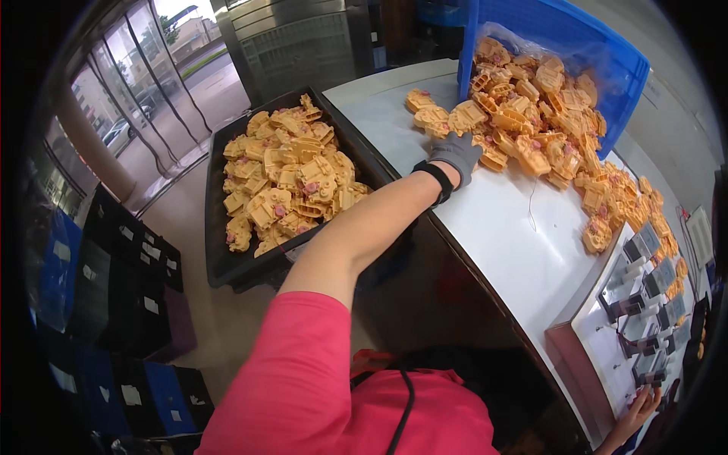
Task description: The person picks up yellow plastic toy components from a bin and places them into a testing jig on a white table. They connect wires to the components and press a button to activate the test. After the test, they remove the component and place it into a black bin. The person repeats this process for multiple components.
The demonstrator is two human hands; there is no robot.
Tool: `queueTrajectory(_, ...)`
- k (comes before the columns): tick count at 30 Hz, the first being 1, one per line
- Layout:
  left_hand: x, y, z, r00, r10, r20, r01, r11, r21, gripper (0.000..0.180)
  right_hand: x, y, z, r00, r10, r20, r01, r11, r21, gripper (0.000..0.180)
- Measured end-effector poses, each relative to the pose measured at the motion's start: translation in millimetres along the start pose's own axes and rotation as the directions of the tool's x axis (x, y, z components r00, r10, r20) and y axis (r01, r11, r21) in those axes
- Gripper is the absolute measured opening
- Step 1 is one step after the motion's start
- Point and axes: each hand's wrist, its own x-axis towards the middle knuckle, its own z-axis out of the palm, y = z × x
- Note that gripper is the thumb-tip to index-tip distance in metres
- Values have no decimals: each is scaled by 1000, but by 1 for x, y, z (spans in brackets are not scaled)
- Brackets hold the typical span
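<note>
Daylight is admitted through tall glazed doors (129, 98) at the upper left. Dark and blue crates (114, 303) are stacked on the pale floor (189, 220).

Matt orange plastic parts (531, 129) on a smooth glossy white table (508, 250).

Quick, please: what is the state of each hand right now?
Left hand: gloved, fingers curled on the orange plastic parts on the white table.
Right hand: bare, open, touching the table's edge, holding nothing.

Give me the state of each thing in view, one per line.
Left hand: gloved, outstretched, resting on the orange parts pile.
Right hand: bare, on the fixture board's edge.
Blue crate: tipped, parts spilling out.
Orange parts pile: loose on the white table.
Black tray: heaped with orange parts.
</note>
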Motion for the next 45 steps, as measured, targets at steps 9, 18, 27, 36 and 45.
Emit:
queueTrajectory(9, -18, -21, 0, 979, 121, -163, -180, 888, -422, 52, 5, 17, -6, 998, 60, -9, -60, 998, 14, 47)
queueTrajectory(18, -27, -28, 18, 953, -22, -303, -189, 739, -647, 50, 2, -8, 0, 979, -133, -157, 116, 987, -112, 42)
queueTrajectory(27, -21, -17, 45, 863, -86, -497, -458, 279, -844, 50, -88, -164, 70, 972, -236, -2, 236, 972, -4, 35)
queueTrajectory(36, -58, -16, 10, 975, -223, 18, -91, -465, -881, 44, -114, -265, 138, 737, -430, 522, 275, 896, 350, 45)
queueTrajectory(45, -136, 29, -1, 960, 229, 163, 281, -802, -527, 43, -120, -263, 141, 717, -349, 603, 125, 916, 381, 45)
